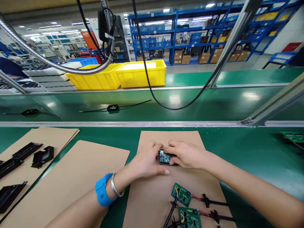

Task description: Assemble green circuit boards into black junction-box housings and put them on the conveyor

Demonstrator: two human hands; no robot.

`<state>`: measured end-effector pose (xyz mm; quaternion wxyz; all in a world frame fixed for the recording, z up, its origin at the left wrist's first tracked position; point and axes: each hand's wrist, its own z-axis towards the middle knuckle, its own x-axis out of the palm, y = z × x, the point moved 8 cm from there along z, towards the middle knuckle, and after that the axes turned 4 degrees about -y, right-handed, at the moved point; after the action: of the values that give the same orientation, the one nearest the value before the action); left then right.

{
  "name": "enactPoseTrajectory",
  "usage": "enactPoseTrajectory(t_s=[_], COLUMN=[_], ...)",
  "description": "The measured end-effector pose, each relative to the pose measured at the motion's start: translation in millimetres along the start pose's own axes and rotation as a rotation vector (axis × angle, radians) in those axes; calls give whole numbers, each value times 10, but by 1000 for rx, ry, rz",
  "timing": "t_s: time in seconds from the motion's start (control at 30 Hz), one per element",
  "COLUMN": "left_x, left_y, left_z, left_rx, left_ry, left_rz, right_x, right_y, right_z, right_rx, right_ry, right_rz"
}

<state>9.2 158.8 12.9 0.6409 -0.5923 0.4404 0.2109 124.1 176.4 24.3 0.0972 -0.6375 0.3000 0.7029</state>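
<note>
My left hand (145, 162) and my right hand (186, 154) meet over a brown cardboard sheet (152, 196). Both close from either side on a small green circuit board (164, 157) that sits in a black housing. The fingers cover most of the housing. My left wrist wears a blue strap and a metal bangle. Two more green circuit boards (181, 194) (190, 217) with black cables lie on the same sheet, nearer to me.
Black plastic parts (42, 156) lie on cardboard at the left. A green conveyor belt (190, 104) behind the bench carries black cabled units (113, 108). Yellow bins (140, 73) stand beyond it. A black cable (152, 91) hangs down. Another green board (293, 136) is at the right.
</note>
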Motion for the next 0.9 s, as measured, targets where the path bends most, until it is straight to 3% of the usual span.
enactPoseTrajectory(t_s=[0.17, 0.43, 0.67, 0.9], left_x=[179, 371, 399, 394], left_y=[-7, -24, -97, -92], left_z=[-41, -303, -337, -307], left_rx=[90, 20, 15, 25], left_ry=[28, 88, 179, 153], left_rz=[51, 5, -21, 12], right_x=[104, 231, 250, 209], right_y=[-82, 195, 291, 351], right_z=[-1, -258, -295, -277], right_rx=[2, -34, -135, -70], right_ry=[62, 53, 26, -57], right_rz=[64, -29, -34, -81])
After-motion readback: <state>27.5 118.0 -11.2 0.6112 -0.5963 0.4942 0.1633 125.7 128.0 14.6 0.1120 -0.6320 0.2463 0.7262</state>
